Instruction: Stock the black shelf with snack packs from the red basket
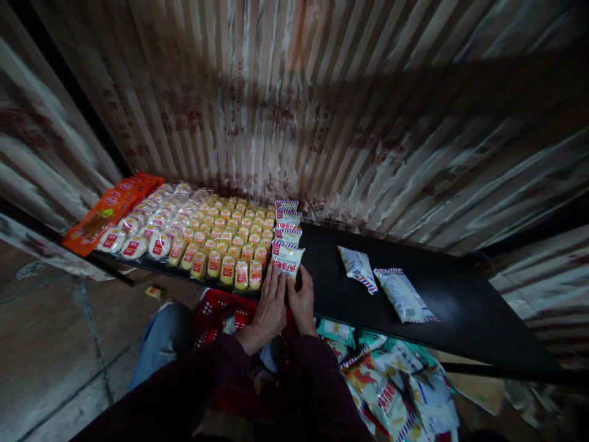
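Note:
A white snack bag (286, 255) with red print and a striped edge stands at the front of a column of similar snack bags (288, 218) on a black shelf (322, 288). My left hand (270, 307) has its fingers together against the bag's lower left front. At its lower right, my right hand (301, 301) grips the same bag, thumb in front and fingers round the side. Close by on the left are rows of small yellow wrapped cakes (227, 270).
Round white packaged cakes (135, 247) and orange packets (110, 212) fill the shelf's left end. Two bags, one being a white bag (402, 294), lie on the right. Below are a red basket (211, 310) and a pile of bags (381, 383). A striped curtain (257, 92) hangs behind.

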`<state>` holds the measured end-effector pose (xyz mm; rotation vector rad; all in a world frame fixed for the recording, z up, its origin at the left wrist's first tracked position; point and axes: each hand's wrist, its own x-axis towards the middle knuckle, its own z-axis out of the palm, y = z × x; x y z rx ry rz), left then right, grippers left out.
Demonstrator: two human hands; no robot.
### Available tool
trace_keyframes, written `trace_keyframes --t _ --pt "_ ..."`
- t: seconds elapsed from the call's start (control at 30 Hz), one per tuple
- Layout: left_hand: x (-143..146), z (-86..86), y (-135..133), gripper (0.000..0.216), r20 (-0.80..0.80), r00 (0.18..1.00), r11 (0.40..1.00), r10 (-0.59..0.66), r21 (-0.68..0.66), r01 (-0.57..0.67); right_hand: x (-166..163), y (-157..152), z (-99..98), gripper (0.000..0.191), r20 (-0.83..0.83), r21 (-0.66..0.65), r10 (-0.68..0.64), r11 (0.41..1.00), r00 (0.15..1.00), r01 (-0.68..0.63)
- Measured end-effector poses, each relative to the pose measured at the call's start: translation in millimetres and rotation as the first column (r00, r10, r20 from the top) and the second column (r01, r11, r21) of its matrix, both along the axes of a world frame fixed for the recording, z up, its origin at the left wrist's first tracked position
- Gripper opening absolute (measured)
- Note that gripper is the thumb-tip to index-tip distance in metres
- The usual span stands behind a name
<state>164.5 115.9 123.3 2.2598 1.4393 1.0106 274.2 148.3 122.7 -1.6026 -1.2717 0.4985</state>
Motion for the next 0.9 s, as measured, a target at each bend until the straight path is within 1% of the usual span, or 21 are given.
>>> trace_keyframes --t 0.13,0.23,0.5,0.63,0.77,0.9 --pt "2 -5.7 1 0.075 -0.055 0.998 1.0 0.02 0.017 -0.02 3 5 6.9 0.068 -0.099 -0.045 0.016 0.999 0.995 -0.02" --pt "0 -7.4 2 0.079 -0.077 0.997 0.999 0.006 0.041 -0.003 5 12 10.9 0.075 -0.169 -0.069 0.039 0.996 0.985 -0.052" --pt "2 -9.0 11 0.073 -0.09 0.996 0.997 -0.017 0.07 0.023 6 35 15.7 0.077 -0.293 -0.088 0.056 0.992 0.954 -0.085" --pt "5 -13.6 15 0.073 -0.098 0.995 0.996 -0.002 0.092 0.011 2 41 17.4 0.073 -0.3 -0.12 0.067 0.987 0.952 -0.107" --pt "6 -16.9 18 0.076 -0.109 0.994 0.993 -0.002 0.121 0.015 0 40 16.5 0.068 -0.267 -0.113 0.055 0.99 0.962 -0.088" --pt "6 -18.6 18 0.081 -0.108 0.994 0.992 0.005 0.126 0.009 -1 39 18.2 0.066 -0.235 -0.099 0.081 0.989 0.969 -0.106"
